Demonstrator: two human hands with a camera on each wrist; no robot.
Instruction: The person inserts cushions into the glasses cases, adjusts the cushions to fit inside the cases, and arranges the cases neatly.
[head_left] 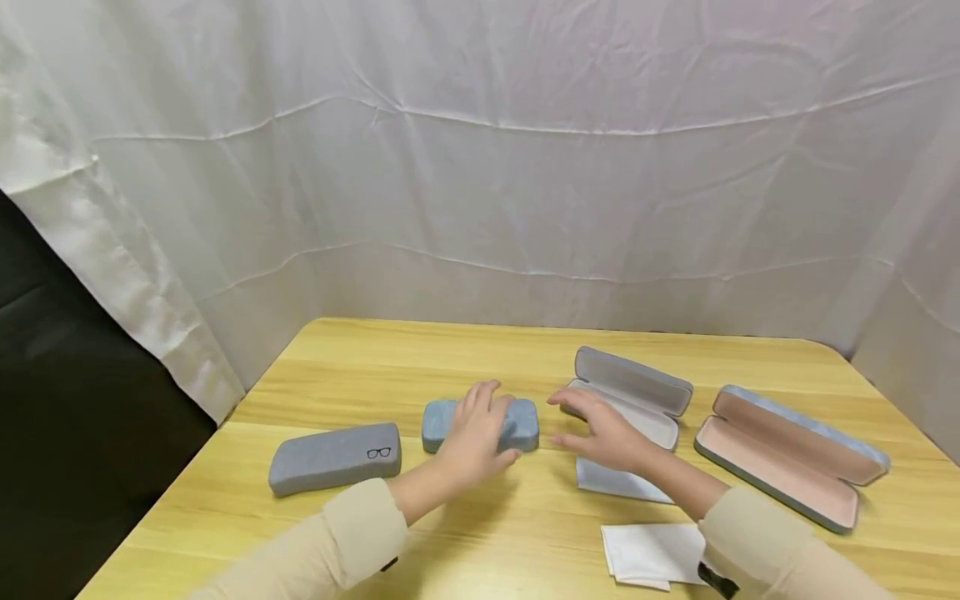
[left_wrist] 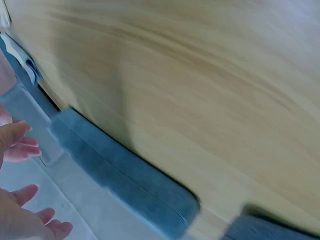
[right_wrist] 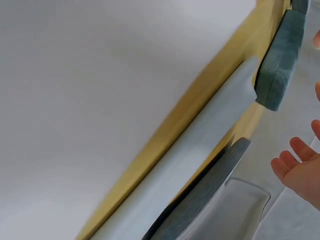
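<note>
A closed blue glasses case lies on the table, partly covered from the head camera by my left hand. That hand hovers above it with fingers spread; in the left wrist view a gap separates the fingers from the case. To the right, my right hand is held in the air, fingers loosely bent and holding nothing. Behind it stands an open grey glasses case with a pale lining, partly hidden by the hand. In the right wrist view the right hand is apart from every case.
On the left lies a closed grey glasses case with a spectacles print. An open case with pink lining stands at the right. A pale folded cloth and a white folded cloth lie near the right forearm. White curtain hangs behind.
</note>
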